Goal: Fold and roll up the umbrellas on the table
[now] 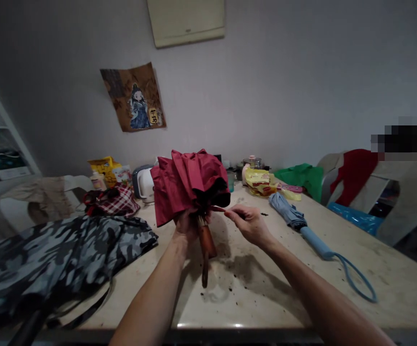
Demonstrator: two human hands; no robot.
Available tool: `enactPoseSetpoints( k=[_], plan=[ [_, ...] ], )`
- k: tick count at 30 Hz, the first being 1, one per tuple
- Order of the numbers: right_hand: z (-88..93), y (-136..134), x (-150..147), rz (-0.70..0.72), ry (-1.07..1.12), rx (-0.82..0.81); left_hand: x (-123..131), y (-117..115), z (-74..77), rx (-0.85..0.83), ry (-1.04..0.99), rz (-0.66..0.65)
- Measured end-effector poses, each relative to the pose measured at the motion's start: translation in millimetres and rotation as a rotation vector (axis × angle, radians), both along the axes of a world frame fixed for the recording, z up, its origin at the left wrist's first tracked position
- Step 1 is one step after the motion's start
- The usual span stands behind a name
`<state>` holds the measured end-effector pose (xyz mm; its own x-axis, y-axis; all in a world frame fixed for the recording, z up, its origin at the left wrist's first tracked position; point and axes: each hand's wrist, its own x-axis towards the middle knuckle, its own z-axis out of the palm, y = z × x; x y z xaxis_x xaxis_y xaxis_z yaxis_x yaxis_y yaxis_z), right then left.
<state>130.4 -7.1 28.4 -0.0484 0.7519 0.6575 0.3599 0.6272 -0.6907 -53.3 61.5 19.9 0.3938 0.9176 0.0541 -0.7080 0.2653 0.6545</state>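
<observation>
A dark red folding umbrella (190,182) with loose, pleated canopy points away from me over the table. Its brown handle (207,240) and a dark wrist loop (205,271) hang toward me. My left hand (187,225) is wrapped round the umbrella near the base of the canopy, its fingers partly hidden by the cloth. My right hand (246,222), just right of the handle, pinches the end of a narrow red strap (218,209) drawn out from the canopy.
A blue folded umbrella (312,235) lies at right, a camouflage umbrella (67,259) at left. Behind are a plaid cloth (116,201), a yellow bag (105,169), yellow packets (260,181) and a green bag (302,178). Dark crumbs dot the table (266,307). A blurred-out person is at far right.
</observation>
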Motion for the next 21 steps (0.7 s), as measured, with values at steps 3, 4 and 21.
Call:
enactPoseSetpoints(
  k=[3,4,21],
  plan=[
    [7.5,-6.1,7.3,0.085,0.248,-0.066,-0.5,0.0,-0.4,-0.061,-0.053,-0.092],
    [9.5,-7.7,8.8,0.109,0.329,-0.096,-0.1,-0.6,-0.5,-0.082,-0.086,-0.122],
    [16.2,-1.9,13.9,0.369,0.78,-0.118,0.5,-14.8,6.4,-0.219,-0.464,-0.171]
  ],
)
